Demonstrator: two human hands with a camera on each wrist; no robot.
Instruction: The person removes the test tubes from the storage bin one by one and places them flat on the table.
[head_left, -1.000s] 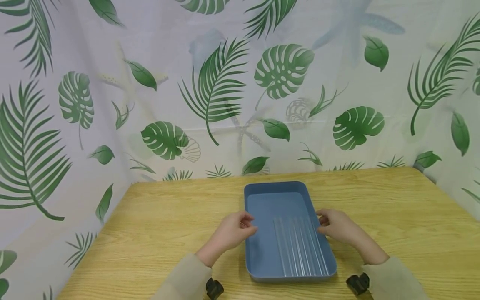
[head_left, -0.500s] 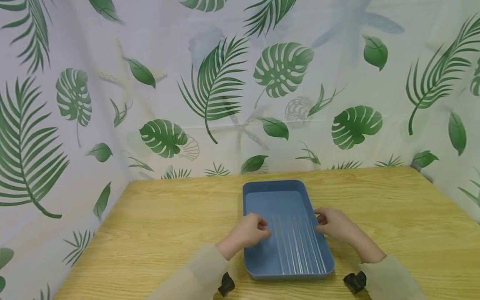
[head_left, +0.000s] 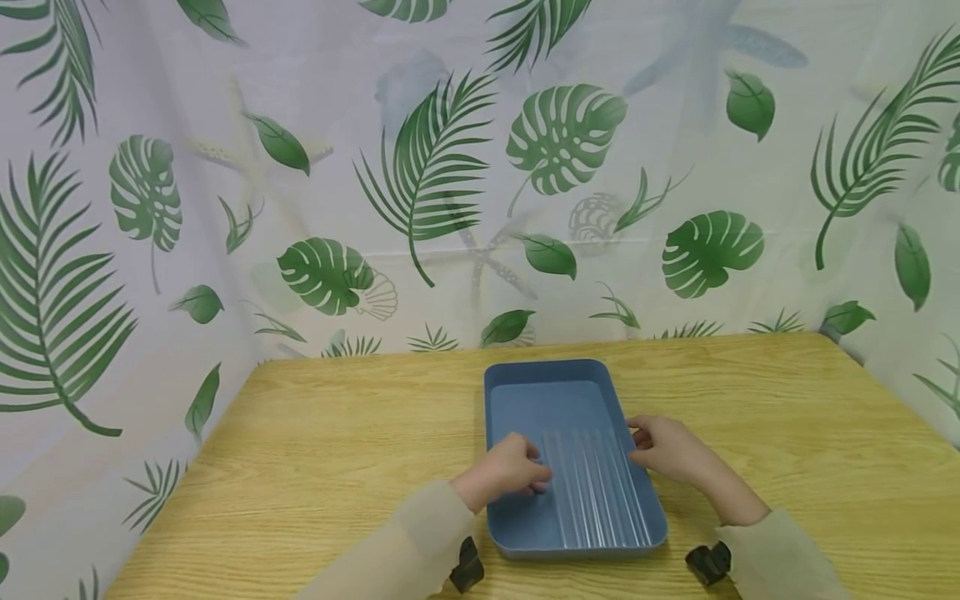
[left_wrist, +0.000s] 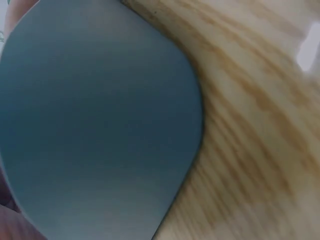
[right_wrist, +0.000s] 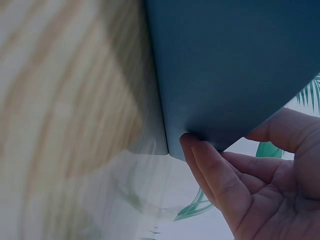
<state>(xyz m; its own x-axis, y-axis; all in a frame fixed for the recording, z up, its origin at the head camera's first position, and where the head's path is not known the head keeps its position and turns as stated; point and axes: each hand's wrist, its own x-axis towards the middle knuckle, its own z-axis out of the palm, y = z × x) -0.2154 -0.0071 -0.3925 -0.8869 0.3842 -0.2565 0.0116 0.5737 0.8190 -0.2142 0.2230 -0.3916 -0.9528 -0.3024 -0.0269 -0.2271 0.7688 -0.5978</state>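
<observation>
A blue tray [head_left: 551, 365] lies lengthwise on the wooden table [head_left: 337, 433]. Several clear tubes [head_left: 592, 492] lie side by side in its near right half. My left hand [head_left: 513, 471] reaches inside the tray, its curled fingers at the leftmost tube; a grip on it does not show. The left wrist view shows only the tray's outer wall [left_wrist: 100, 125] and table [left_wrist: 260, 150]. My right hand [head_left: 663, 450] holds the tray's right rim, thumb over the edge. In the right wrist view its fingers [right_wrist: 220, 180] press against the tray's outer wall [right_wrist: 225, 65].
A leaf-printed curtain [head_left: 420, 167] closes off the back and both sides of the table. Black wrist mounts [head_left: 467, 568] [head_left: 705, 562] show at my sleeves near the front edge. Bare wood lies left and right of the tray.
My left hand has moved right from the tray's left rim into the tray, up to the tubes. The right hand has stayed on the right rim.
</observation>
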